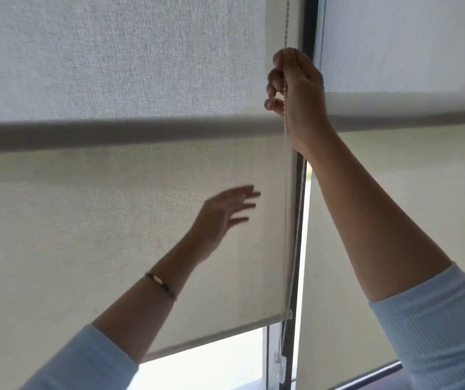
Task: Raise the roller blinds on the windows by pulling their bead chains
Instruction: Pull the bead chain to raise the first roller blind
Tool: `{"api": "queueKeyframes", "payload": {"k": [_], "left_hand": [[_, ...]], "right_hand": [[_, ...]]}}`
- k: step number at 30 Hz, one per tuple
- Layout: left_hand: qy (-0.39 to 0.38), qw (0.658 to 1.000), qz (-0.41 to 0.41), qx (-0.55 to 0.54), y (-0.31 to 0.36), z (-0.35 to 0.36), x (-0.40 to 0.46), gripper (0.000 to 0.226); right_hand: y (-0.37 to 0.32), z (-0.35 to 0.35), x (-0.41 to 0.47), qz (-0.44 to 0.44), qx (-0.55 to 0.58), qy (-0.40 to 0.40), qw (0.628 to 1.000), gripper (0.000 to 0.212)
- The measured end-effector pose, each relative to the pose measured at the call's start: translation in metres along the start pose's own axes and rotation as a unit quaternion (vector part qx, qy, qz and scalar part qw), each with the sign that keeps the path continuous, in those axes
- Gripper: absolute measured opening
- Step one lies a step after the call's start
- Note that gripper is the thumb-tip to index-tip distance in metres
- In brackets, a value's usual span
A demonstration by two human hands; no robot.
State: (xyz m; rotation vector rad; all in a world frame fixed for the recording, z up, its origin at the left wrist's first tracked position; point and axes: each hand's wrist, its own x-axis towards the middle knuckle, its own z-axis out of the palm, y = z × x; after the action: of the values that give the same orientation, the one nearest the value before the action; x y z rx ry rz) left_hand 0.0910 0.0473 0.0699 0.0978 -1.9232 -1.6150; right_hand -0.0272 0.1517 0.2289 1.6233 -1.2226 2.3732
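A white bead chain (285,209) hangs down the right edge of the left roller blind (113,220), whose bottom bar (214,337) sits a little above the sill. My right hand (296,91) is raised high and shut on the bead chain. My left hand (225,212) is lower, in front of the blind fabric, fingers spread and blurred, holding nothing. A bracelet sits on the left wrist. A second beige blind (352,249) covers the window to the right.
A grey outer blind (99,66) hangs across the upper half, its dark bottom bar (113,133) running horizontally. A dark window frame post (300,220) separates the two windows. A white chain tensioner (282,367) sits low on the frame. Bright daylight shows below the left blind.
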Motion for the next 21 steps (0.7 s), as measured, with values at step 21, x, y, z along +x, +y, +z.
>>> {"api": "queueKeyframes", "payload": {"k": [21], "left_hand": [[-0.024, 0.994, 0.085, -0.066, 0.162, 0.048, 0.086, 0.034]], "right_hand": [[0.081, -0.031, -0.108, 0.014, -0.108, 0.040, 0.993, 0.030]]}}
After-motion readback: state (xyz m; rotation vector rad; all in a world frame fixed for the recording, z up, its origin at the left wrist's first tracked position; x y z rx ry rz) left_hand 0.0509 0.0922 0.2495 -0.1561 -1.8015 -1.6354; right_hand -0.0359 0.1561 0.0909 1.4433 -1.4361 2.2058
